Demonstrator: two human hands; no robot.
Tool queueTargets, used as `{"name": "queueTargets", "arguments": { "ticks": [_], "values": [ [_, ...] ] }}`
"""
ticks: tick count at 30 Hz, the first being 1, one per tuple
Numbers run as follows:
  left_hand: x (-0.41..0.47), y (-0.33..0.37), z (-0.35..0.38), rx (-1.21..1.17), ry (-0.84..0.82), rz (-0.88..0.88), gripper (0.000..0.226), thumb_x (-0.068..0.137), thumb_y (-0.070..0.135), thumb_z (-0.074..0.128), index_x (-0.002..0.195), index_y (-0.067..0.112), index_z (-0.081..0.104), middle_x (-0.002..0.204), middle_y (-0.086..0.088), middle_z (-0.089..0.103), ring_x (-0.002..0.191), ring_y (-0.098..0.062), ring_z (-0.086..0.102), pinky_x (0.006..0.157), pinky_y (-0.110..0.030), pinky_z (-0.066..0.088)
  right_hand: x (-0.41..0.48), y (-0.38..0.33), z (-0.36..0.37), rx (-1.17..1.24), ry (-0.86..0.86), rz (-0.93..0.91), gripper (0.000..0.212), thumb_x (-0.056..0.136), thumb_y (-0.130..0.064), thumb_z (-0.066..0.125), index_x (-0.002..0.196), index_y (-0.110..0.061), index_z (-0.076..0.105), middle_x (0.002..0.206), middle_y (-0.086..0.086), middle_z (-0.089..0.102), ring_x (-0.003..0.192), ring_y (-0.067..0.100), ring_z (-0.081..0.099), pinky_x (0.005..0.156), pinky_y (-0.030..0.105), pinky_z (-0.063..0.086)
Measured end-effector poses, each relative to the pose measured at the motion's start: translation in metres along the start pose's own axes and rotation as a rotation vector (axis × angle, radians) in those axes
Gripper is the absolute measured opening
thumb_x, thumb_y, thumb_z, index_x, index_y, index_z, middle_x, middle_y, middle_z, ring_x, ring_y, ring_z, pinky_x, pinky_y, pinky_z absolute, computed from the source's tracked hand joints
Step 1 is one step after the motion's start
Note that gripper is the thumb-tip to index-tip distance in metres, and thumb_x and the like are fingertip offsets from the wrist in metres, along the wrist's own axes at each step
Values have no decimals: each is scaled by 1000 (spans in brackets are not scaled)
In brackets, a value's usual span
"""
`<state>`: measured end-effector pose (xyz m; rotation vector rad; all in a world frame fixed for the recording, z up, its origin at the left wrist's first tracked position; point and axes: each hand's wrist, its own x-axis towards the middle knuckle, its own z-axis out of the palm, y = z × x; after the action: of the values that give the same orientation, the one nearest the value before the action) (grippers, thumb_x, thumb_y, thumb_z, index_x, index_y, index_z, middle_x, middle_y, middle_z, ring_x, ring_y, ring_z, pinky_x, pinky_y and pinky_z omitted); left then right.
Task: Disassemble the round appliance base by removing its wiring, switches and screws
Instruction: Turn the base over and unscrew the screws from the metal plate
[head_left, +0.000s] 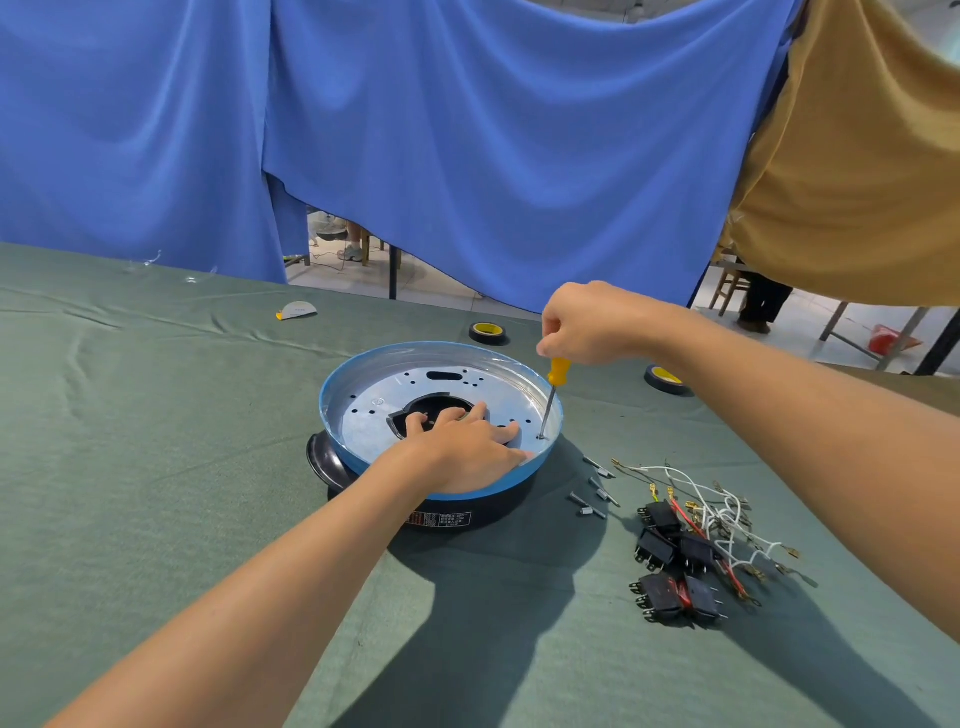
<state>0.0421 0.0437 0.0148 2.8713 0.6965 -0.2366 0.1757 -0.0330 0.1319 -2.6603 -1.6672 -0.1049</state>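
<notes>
Blue cloth drapes (467, 130) hang across the upper frame, with a tan cloth (857, 156) at the upper right. Below them a green cloth-covered surface (156, 467) fills the lower half.

At centre sits the round appliance base (467, 387): a black body with a blue rim and a silver perforated metal plate facing up. The left grip (467, 447) lies flat on that plate by the central cut-out, fingers straight and pressing down to steady it. The right grip (592, 325), just above and to the right, is closed round the yellow-handled screwdriver (558, 371). The shaft runs down to a point near the plate's right edge, where the tip seems to sit in a screw, though the screw head is too small to make out.

At lower right lie a heap of black rocker switches (670, 571) and tangled white and red wires (727, 519). Several loose grey screws (592, 493) lie between that heap and the base.

Wiring and switches look to be out, so the step in hand is likely the plate screws. Next calls for downward pressure, a steady turn and a firm hold on the base.
</notes>
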Motion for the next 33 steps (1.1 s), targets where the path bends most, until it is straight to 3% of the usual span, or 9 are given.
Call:
{"name": "queueTargets", "arguments": {
  "ticks": [3,6,11,15,18,21,24,28,33],
  "values": [
    [1,0,0,-5,-1,-2,47,101,50,17,146,41,25,163,-6,3,149,-34,-1,108,-67,2,-1,-1,-3,53,-28,-25,6,85,-25,64,85,-20,66,89,5,65,72,13,54,53,25,39],
    [1,-1,0,-23,0,-6,47,101,52,18,147,42,23,164,-5,2,149,-33,-2,109,-66,1,1,-1,-6,42,-91,-39,7,86,-33,66,88,-27,62,92,-2,63,82,16,59,57,26,46],
    [1,-1,0,-14,-6,1,49,101,50,16,149,42,20,164,-6,-1,149,-34,-4,109,-67,-1,3,0,2,-6,55,27,54,90,-56,52,60,-12,47,57,1,38,56,19,37,51,30,29],
    [1,-1,0,-6,-4,-1,49,101,51,17,149,42,19,164,-6,0,149,-34,-2,109,-67,1,1,-1,2,54,34,-5,20,87,-27,63,81,-10,69,73,5,61,68,19,50,53,28,38],
    [2,-1,1,-26,-3,-7,49,101,53,17,149,43,20,164,-5,0,149,-33,-3,109,-67,0,1,0,-3,65,-45,-14,7,86,-27,66,85,-20,67,88,2,65,73,13,56,51,24,40],
    [1,-2,1,-23,-2,-4,49,101,52,17,149,43,21,164,-5,1,149,-33,-3,109,-67,0,5,2,-2,-3,-67,6,32,89,-43,60,85,-13,67,82,8,63,68,17,52,53,25,40],
    [1,-1,1,5,-5,7,49,101,49,16,149,42,19,163,-6,0,149,-35,-3,108,-68,1,4,5,3,-44,44,66,56,91,-58,49,60,-11,50,58,2,43,56,18,40,50,28,31],
    [1,-1,0,-18,1,-2,49,101,52,17,149,43,21,164,-4,1,149,-33,-3,109,-66,1,2,5,2,59,12,20,25,88,-32,62,81,-8,68,69,1,56,62,17,47,52,26,35],
    [1,-1,0,1,-3,8,47,101,50,17,147,42,23,163,-5,2,148,-35,-2,108,-67,2,2,3,-2,49,-59,-2,18,88,-37,63,85,-19,65,87,1,64,78,18,58,54,25,43]
  ]
}}
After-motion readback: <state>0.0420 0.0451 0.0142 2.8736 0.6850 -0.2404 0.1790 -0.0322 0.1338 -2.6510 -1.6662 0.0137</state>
